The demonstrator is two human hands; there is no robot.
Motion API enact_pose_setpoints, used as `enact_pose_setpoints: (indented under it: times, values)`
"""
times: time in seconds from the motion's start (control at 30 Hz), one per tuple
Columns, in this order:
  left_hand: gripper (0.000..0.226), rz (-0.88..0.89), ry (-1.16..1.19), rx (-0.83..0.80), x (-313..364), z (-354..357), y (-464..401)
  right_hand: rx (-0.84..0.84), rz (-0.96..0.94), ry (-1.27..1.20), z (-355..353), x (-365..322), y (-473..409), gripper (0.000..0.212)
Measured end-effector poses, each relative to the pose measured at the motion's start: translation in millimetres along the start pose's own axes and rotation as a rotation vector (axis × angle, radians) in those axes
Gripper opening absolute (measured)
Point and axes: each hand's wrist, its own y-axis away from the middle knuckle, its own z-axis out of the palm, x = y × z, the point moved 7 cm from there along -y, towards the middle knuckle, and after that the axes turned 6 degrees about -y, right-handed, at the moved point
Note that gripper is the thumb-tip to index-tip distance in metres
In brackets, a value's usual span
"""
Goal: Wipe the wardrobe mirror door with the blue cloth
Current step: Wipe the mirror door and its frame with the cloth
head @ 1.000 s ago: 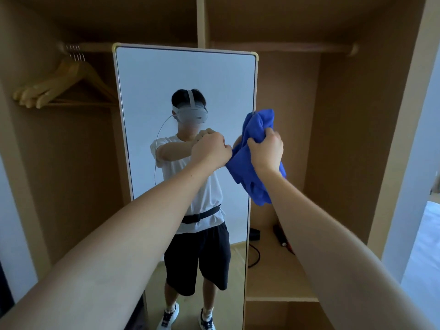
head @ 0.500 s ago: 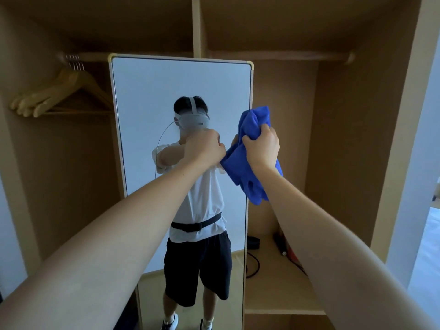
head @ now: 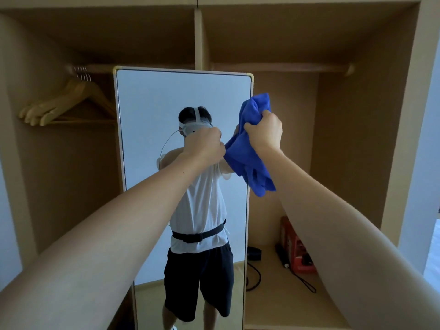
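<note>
- Gripping the blue cloth (head: 247,153), the right hand (head: 264,133) has its fingers curled tight round a bunched fold, at about 1 o'clock from the middle of the view
- left hand (head: 204,145) is fisted, fingers together, pinching the cloth's near corner at its 3 o'clock side
- cloth hangs over the right edge of the mirror door (head: 152,103); whether it touches the glass cannot be told
- wooden hangers (head: 69,103) hang on the rail at 10 o'clock
- red box (head: 297,251) and black cable (head: 254,277) lie on the shelf at 5 o'clock
</note>
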Motion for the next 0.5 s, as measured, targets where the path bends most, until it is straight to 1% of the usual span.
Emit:
enact_pose_setpoints:
  times: [0.07, 0.13, 0.23, 0.3, 0.4, 0.5]
  values:
    - [0.028, -0.006, -0.007, 0.004, -2, -1, -1, 0.03, 0.011, -0.012, 5, 14, 20, 0.013]
    - [0.022, 0.006, -0.011, 0.006, -3, 2, 0, 0.051, 0.011, -0.03, 14, 39, 59, 0.012]
    - [0.015, 0.018, 0.004, 0.005, -2, 4, 3, 0.019, 0.04, -0.091, 16, 59, 85, 0.013]
    - [0.018, 0.005, 0.015, 0.016, -3, -2, 1, -0.004, 0.025, -0.069, 10, 50, 69, 0.014]
    - [0.026, -0.01, 0.009, 0.036, -4, -17, -4, -0.01, -0.053, 0.0, -2, 14, 29, 0.016]
    - [0.023, -0.042, -0.017, 0.058, -8, -27, -12, -0.002, -0.08, 0.066, -9, -24, -9, 0.017]
